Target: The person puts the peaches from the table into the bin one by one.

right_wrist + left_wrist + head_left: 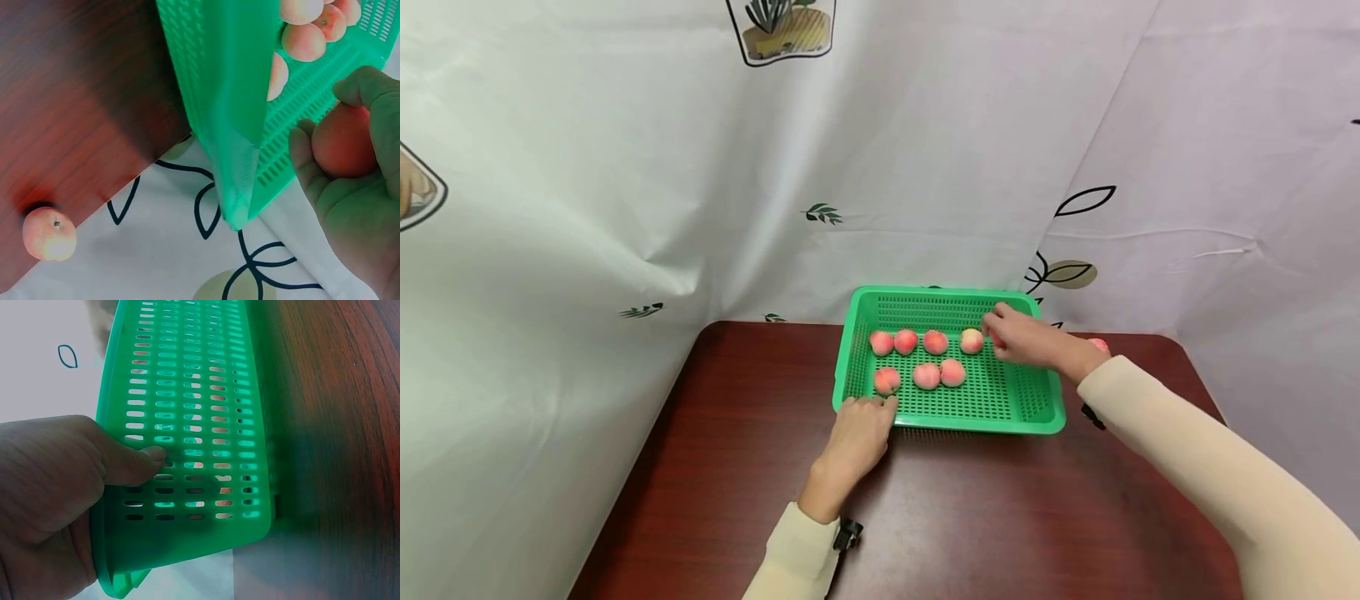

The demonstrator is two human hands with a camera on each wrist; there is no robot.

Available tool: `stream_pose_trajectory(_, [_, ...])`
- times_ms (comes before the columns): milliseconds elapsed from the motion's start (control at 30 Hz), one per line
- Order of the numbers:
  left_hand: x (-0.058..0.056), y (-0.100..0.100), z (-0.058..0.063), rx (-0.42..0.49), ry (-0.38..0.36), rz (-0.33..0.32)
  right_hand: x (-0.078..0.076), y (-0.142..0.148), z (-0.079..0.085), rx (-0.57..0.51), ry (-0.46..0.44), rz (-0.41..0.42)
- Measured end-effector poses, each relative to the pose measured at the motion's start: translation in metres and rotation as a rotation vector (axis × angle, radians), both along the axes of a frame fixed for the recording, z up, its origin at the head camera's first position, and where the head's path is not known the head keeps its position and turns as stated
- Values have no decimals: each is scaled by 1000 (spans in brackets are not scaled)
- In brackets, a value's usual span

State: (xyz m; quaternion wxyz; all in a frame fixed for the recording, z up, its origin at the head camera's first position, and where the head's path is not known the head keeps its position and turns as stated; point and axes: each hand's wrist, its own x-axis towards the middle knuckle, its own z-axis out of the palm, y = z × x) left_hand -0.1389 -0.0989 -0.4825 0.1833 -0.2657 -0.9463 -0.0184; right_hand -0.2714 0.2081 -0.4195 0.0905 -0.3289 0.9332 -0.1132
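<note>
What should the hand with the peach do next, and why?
Probably lower the peach the right hand grips onto the bare mesh of the green basket, beside the peaches already lying in two rows. The left hand grips the basket's near edge, and one more peach lies outside on the table.

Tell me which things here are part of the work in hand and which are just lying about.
In the work: green basket; peach held in the right hand; left hand gripping the basket's near corner; seven peaches in the basket.

Lying about: leaf-print cloth backdrop; wooden table.
</note>
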Motion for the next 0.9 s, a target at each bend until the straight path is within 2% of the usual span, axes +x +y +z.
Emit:
stream_pose_trajectory(233, [0, 1, 1, -3, 13, -1, -8, -9, 0, 66, -67, 66])
stream_pose_trajectory(567, [1, -1, 1, 6, 25, 1, -18, -24, -8, 194, -222, 77])
stream_pose_trajectory(733, [1, 1, 0, -12, -20, 10, -20, -29, -10, 292, -321, 29])
stream_pose_trajectory(900, [0, 1, -3, -20, -25, 14, -22, -30, -15, 356, -366, -25])
